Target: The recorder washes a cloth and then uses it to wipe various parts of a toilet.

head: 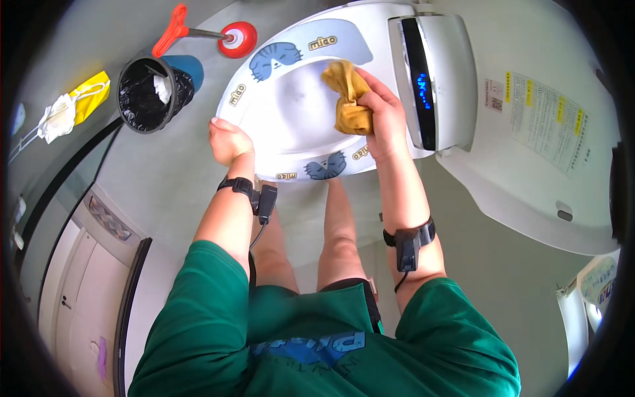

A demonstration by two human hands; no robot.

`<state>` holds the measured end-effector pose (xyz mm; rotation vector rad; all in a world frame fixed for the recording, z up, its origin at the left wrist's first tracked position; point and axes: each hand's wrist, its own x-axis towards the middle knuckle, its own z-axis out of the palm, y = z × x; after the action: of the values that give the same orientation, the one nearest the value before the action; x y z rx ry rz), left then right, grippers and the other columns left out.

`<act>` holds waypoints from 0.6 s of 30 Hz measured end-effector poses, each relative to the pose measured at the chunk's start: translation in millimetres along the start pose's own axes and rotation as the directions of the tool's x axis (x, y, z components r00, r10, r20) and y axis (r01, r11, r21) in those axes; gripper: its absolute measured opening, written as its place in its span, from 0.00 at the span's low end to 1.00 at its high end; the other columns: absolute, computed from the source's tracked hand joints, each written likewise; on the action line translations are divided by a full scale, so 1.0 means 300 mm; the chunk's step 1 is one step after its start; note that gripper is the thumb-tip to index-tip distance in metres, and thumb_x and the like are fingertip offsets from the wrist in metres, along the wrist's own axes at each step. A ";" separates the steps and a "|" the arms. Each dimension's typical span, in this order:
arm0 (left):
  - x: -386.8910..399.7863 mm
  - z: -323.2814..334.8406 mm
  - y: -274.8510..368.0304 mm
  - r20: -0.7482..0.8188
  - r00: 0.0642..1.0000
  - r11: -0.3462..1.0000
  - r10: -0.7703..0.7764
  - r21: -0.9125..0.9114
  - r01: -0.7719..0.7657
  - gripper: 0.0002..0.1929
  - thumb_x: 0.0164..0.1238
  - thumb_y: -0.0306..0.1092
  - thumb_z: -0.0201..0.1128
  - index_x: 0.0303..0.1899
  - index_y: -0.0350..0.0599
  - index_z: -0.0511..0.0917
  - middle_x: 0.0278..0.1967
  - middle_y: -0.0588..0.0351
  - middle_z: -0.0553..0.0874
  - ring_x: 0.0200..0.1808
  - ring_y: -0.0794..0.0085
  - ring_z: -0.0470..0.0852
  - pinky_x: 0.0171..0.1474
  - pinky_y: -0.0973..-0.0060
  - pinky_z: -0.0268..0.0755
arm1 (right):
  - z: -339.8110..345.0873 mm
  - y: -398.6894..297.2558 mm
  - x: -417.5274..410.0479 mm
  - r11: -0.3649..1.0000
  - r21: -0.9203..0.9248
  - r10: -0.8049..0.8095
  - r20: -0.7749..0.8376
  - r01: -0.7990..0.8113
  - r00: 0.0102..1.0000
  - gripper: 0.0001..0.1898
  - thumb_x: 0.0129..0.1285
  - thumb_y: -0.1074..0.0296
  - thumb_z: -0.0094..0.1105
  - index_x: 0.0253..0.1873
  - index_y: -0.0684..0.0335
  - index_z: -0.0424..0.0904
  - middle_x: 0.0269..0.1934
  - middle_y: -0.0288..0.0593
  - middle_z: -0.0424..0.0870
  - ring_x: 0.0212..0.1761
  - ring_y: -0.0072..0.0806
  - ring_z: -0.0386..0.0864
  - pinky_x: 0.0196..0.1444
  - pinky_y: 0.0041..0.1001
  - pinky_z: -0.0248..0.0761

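My left hand [229, 142] grips the front edge of a white toilet seat [263, 121] with its thumb on top; the other fingers are mostly hidden. Grey padded seat stickers with cat faces lie along both sides of the seat. In my right hand [388, 116] is a bunched mustard-yellow cloth [353, 101], held over the rear of the seat opening. The white toilet bowl [302, 106] shows through that opening. Behind the seat, close to my right hand, is a hinge unit with a black display panel [419, 84] lit in blue.
The raised toilet lid [536, 129] bears printed labels. At the far left stands a waste bin [146, 94] lined with a black bag. Beside it is a red plunger [238, 39] with an orange handle [171, 32]. A yellow packet [92, 92] hangs by the wall.
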<state>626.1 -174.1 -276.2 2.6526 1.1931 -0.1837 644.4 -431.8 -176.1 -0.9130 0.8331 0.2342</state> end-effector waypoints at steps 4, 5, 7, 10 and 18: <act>0.014 0.013 -0.027 -0.012 1.000 1.000 0.019 0.006 -0.018 0.26 0.78 0.50 0.35 0.44 0.42 0.79 0.41 0.39 0.86 0.41 0.40 0.83 0.40 0.46 0.76 | 0.070 -0.161 0.022 0.801 -0.401 -0.460 0.065 0.445 0.886 0.27 0.58 0.79 0.50 0.65 0.64 0.76 0.55 0.44 0.83 0.54 0.27 0.80 0.58 0.24 0.72; 0.022 0.020 -0.034 -0.011 1.000 1.000 0.022 -0.004 -0.022 0.26 0.78 0.50 0.35 0.44 0.42 0.79 0.41 0.39 0.86 0.41 0.40 0.83 0.40 0.46 0.76 | 0.077 -0.211 0.043 0.716 -0.448 -0.551 0.108 0.535 0.828 0.27 0.58 0.78 0.50 0.65 0.63 0.76 0.55 0.43 0.83 0.54 0.27 0.80 0.58 0.24 0.72; 0.012 0.012 -0.024 -0.018 1.000 0.999 0.023 0.036 -0.022 0.26 0.78 0.50 0.35 0.44 0.41 0.79 0.41 0.39 0.86 0.41 0.39 0.83 0.40 0.45 0.76 | 0.049 -0.309 0.070 0.435 -0.659 -0.693 0.190 0.614 0.696 0.26 0.58 0.78 0.50 0.63 0.60 0.78 0.56 0.45 0.83 0.53 0.33 0.82 0.59 0.27 0.73; -0.005 0.017 -0.001 0.002 1.000 0.999 0.021 0.025 -0.021 0.26 0.78 0.50 0.35 0.44 0.40 0.79 0.41 0.38 0.86 0.42 0.38 0.83 0.41 0.45 0.76 | -0.127 -0.349 0.129 -0.060 -0.929 -0.731 0.290 0.365 0.618 0.27 0.59 0.74 0.56 0.65 0.58 0.75 0.64 0.48 0.77 0.56 0.49 0.76 0.62 0.38 0.71; 0.008 0.001 -0.013 0.017 1.000 1.000 0.004 0.009 -0.004 0.26 0.78 0.49 0.35 0.45 0.40 0.79 0.42 0.38 0.86 0.43 0.39 0.83 0.41 0.45 0.76 | -0.207 -0.136 0.037 -0.351 -0.934 -0.734 0.229 -0.069 0.639 0.36 0.64 0.61 0.63 0.73 0.68 0.57 0.72 0.62 0.61 0.66 0.56 0.64 0.70 0.48 0.57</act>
<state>624.7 -170.0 -277.5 2.6558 1.1850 -0.2108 639.3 -506.8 -180.2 -3.0490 0.5845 -0.1024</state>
